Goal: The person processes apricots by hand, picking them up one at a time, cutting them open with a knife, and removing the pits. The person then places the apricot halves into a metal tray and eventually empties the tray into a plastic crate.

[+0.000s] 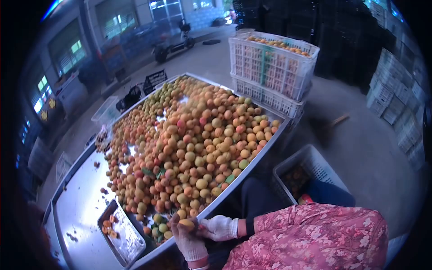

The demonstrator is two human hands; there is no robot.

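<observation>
My left hand (191, 244), in a pale glove, has its fingers closed around an orange-yellow apricot (186, 224) at the table's near edge. My right hand (219, 227), also gloved, comes in from the right, its fingers bent and closed right beside that fruit. Whatever the right fingers pinch, if anything, is too small to make out. Just beyond both hands spreads a large heap of apricots (198, 148), orange, yellow and some greenish, with a few leaves. Left of my hands, a metal tray (128, 240) holds several orange fruit pieces.
The metal table (83, 198) has a raised rim. Stacked white crates (265, 63) filled with fruit stand at its far right corner. An open crate (330, 168) sits on the floor to my right. A scooter (173, 47) and more stacked crates (391, 92) are farther back.
</observation>
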